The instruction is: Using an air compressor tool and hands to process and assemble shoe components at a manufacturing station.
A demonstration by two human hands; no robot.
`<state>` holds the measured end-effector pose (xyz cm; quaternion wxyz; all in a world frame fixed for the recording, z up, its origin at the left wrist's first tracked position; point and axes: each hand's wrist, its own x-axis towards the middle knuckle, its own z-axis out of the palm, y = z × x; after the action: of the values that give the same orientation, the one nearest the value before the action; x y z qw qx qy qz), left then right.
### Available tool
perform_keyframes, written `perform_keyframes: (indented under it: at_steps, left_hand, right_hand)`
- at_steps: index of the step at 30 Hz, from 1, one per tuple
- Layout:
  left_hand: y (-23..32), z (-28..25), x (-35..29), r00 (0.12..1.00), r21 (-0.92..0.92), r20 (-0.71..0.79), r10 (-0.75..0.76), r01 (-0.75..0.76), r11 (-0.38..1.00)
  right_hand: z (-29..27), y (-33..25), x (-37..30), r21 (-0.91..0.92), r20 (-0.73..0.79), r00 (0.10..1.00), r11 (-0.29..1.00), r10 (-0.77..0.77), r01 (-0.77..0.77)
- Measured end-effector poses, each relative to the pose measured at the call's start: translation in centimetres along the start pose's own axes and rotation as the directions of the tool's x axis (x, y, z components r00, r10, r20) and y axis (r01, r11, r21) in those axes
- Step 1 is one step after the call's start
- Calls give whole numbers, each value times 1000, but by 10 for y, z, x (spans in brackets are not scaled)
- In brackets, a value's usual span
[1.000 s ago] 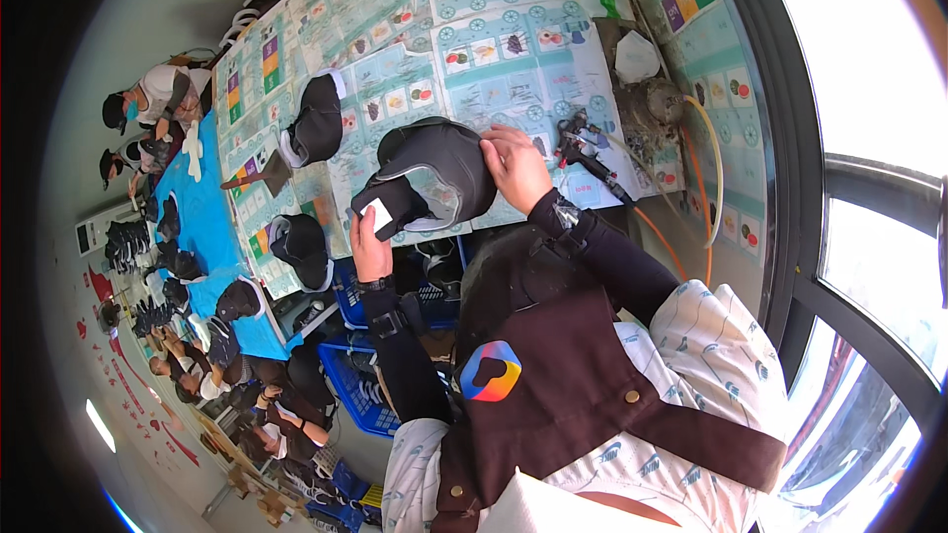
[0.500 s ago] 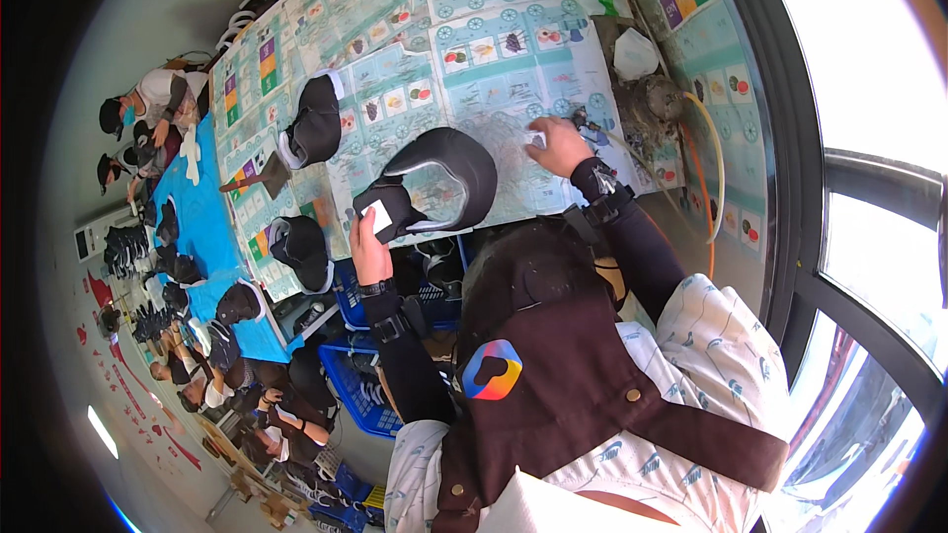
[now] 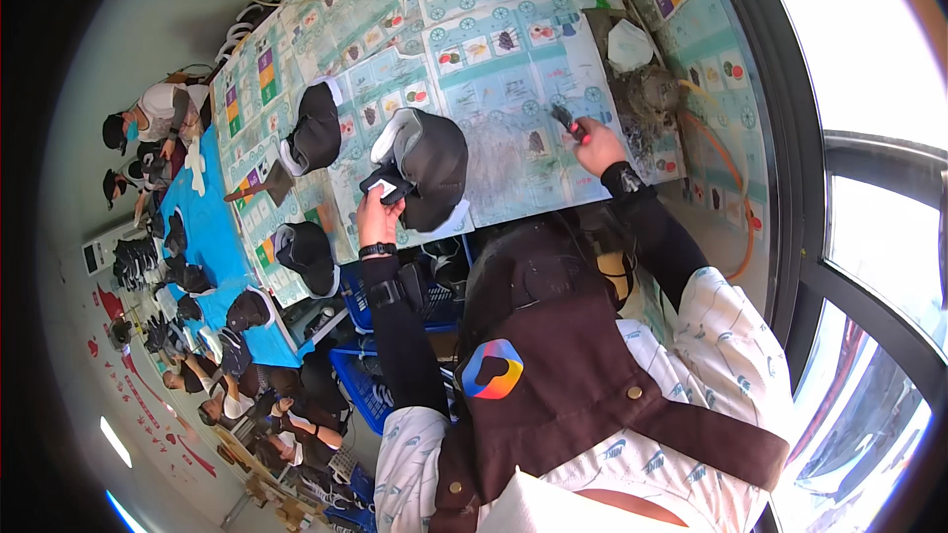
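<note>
My left hand (image 3: 376,217) is closed on the tongue of a black shoe upper (image 3: 435,168) with a pale lining. A small white patch (image 3: 387,190) shows on the tongue beside my fingers. The upper stands on its side on the paper-covered table, its opening turned to the upper left. To its right, my right hand (image 3: 599,147) grips a small black-and-red hand tool (image 3: 570,124), held over the table apart from the upper; its exact kind is unclear. Two more black uppers, one farther off (image 3: 314,128) and one nearer (image 3: 305,257), lie to the left.
A dark, wide-bladed tool (image 3: 265,184) lies among the left uppers. A white mask-like cup (image 3: 628,46) sits at the far right, near an orange hose (image 3: 726,153). Blue crates (image 3: 365,382) stand below the table edge. Co-workers sit along a blue-topped table (image 3: 202,207) at left.
My left hand has turned the upper so its opening faces up and left. My right hand has moved right and taken up the black-and-red tool; the white bit by its fingers no longer shows.
</note>
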<state>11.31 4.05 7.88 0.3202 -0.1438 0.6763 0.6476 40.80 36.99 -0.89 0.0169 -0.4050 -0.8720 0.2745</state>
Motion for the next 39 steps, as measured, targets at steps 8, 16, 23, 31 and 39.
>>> perform_keyframes:
  at_steps: [8, 16, 23, 31, 39]
  left_hand:
    - [-12, 24, 21, 999, 82, 32, -33, 30, 996]
    - [-15, 26, 19, 1000, 68, 21, -18, 17, 998]
    - [-12, 18, 16, 998, 59, 53, -46, 43, 997]
    - [3, 11, 9, 991, 47, 123, -43, 38, 998]
    - [34, -15, 20, 979, 110, 174, -106, 87, 990]
  right_hand:
    - [-67, -108, -22, 797, 407, 843, 588, -351, -140]
    - [-83, -122, -28, 681, 148, 842, 671, -519, 294]
    - [-76, -101, -28, 659, 177, 875, 715, -451, 235]
    - [-78, -84, -29, 647, 189, 862, 720, -470, 250]
    - [-93, -69, -21, 569, 210, 847, 765, -489, 301]
